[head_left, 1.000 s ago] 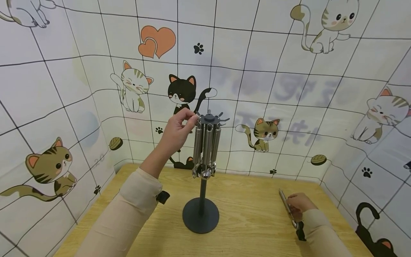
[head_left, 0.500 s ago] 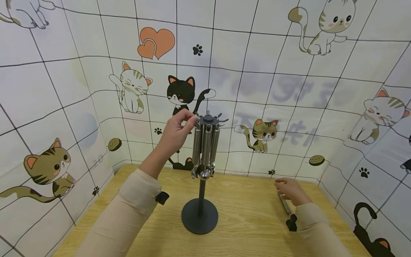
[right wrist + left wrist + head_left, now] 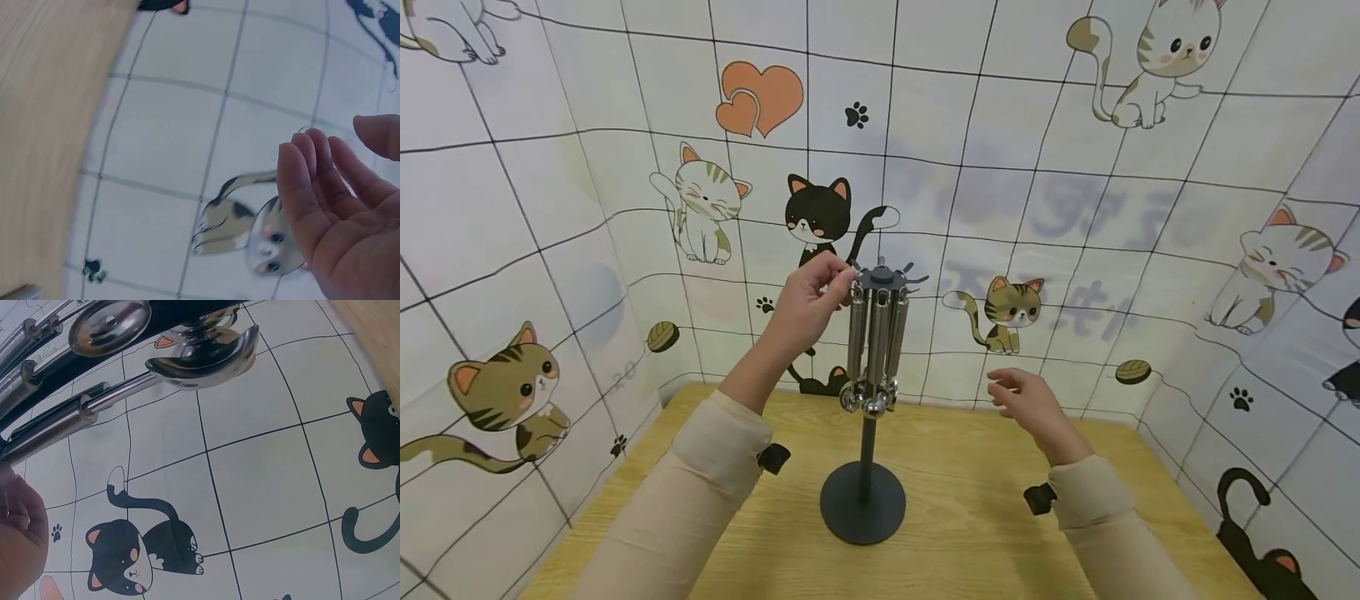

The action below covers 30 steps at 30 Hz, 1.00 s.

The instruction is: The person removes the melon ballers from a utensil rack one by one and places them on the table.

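Note:
A dark rack (image 3: 882, 277) on a round-based stand (image 3: 862, 503) bears several hanging metal utensils (image 3: 877, 342). At its upper left edge my left hand (image 3: 805, 307) pinches the rack with thumb and forefinger; whether they grip a hook or a handle's end, I cannot tell. In the left wrist view that hand (image 3: 22, 531) is beside the handle end of a utensil (image 3: 50, 434). My right hand (image 3: 1033, 410) hangs in the air right of the rack, holding nothing; the right wrist view shows its fingers (image 3: 299, 178) extended and slightly bent, thumb apart.
The wooden table (image 3: 955, 500) runs back to a wall covering (image 3: 925, 108) printed with cats. A metal end (image 3: 24, 292) lies on the table at the lower left of the right wrist view; in the head view my right arm hides that utensil.
My right hand has let go of the metal utensil lying on the table and has moved up and left towards the rack. The left hand keeps its place at the rack's top.

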Each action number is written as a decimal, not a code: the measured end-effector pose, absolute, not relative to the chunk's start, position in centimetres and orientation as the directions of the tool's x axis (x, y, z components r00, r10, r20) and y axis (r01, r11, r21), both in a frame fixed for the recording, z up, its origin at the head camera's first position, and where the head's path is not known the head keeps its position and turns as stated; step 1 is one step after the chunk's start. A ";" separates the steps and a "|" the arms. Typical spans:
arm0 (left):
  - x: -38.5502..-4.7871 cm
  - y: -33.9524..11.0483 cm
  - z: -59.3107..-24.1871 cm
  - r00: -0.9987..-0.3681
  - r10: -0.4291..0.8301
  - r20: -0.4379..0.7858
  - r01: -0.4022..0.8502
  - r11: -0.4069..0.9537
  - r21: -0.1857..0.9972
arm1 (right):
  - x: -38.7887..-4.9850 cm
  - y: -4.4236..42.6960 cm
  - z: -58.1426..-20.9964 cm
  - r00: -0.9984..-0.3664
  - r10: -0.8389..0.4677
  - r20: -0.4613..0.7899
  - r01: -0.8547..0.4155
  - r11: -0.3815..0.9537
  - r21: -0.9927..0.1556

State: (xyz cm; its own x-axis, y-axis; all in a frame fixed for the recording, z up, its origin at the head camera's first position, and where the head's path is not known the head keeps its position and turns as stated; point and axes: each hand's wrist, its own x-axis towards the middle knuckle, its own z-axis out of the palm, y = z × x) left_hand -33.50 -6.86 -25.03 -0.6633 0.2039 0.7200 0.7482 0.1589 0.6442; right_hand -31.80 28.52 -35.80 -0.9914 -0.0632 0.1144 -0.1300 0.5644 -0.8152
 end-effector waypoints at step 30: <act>-32.0 -7.0 -23.7 -0.757 0.207 0.620 0.653 0.193 0.733 | -30.3 17.1 -28.9 -0.917 -0.175 0.360 -0.388 0.175 -0.905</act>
State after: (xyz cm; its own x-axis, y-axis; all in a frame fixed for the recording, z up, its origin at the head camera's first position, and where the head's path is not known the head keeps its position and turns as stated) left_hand -31.95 -6.96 -23.73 -0.7571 0.2068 0.6197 0.6525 0.1932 0.7327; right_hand -30.27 17.08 -28.86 -0.9166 -0.1748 0.3596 -0.3883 0.1750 -0.9048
